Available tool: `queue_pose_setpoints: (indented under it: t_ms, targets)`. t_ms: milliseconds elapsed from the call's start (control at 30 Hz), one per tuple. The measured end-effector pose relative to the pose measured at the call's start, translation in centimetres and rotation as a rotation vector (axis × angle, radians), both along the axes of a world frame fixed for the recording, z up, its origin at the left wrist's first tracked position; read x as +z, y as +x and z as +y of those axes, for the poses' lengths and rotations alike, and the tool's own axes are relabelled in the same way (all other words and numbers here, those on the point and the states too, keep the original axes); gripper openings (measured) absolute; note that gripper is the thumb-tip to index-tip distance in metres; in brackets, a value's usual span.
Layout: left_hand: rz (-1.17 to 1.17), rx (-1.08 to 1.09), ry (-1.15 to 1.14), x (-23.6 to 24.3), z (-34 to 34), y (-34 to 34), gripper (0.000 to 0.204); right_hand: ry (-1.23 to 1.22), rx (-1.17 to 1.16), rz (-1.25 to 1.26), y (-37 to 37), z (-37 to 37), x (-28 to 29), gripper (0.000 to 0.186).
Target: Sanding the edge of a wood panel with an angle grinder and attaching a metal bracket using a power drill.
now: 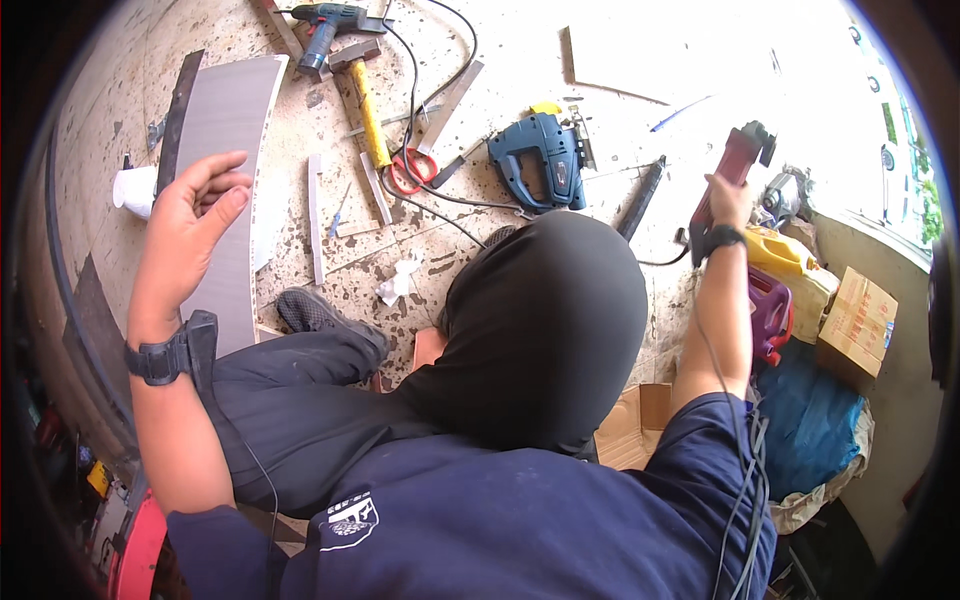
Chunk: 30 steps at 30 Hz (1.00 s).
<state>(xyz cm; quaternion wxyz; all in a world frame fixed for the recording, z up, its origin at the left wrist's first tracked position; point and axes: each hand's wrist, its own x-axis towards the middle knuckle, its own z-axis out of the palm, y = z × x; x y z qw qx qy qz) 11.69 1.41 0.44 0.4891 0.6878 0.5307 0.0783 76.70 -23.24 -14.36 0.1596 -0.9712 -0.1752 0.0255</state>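
Observation:
My left hand (pixel 190 210) is raised at the left, its fingers curled on the left edge of a long grey panel (pixel 232 120) that runs up from my knee. A black watch sits on that wrist. At the right my right hand (pixel 728 200) grips a dark red power tool (pixel 735 165) and holds it up, its grey head pointing away from me. A black hood (pixel 545 320) and my dark trousers fill the middle of the view.
On the speckled floor lie a blue jigsaw (pixel 540 160), a yellow-handled hammer (pixel 368 110), red-handled scissors (pixel 405 172), a blue drill (pixel 325 25), black cables and thin strips. A white cup (pixel 133 190) stands left. A yellow canister (pixel 790 258), a magenta canister (pixel 770 312) and cardboard boxes (pixel 855 322) stand right.

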Motion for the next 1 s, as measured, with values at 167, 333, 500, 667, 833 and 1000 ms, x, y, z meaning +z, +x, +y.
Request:
queue_pose_setpoints:
  t_ms: [167,333,500,667,833,1000]
  targets:
    - [0.035,0.028,-0.037,-1.6,0.5,-2.8,0.043,-0.229,-0.146,0.05,-1.4,-9.6,-11.3,0.077]
    - [0.172,0.082,0.076,1.5,4.5,-9.4,0.047,-0.464,-0.223,0.178,-2.2,-15.7,-16.8,0.084]
    - [0.434,0.277,0.144,4.7,5.8,-19.5,0.05,-0.371,-0.135,0.393,-8.2,-8.7,-19.9,0.08]
    - [0.61,0.435,-0.208,-2.6,3.2,-26.3,0.065,-0.201,-0.1,0.622,-21.9,-2.9,-15.9,0.077]
    - [0.526,0.414,-0.238,-7.9,1.2,-30.0,0.086,-0.047,-0.065,0.795,-35.4,2.0,-9.3,0.074]
    - [0.487,0.464,-0.246,-13.6,3.8,-28.3,0.091,0.131,-0.086,0.872,-42.4,5.0,-4.0,0.071]
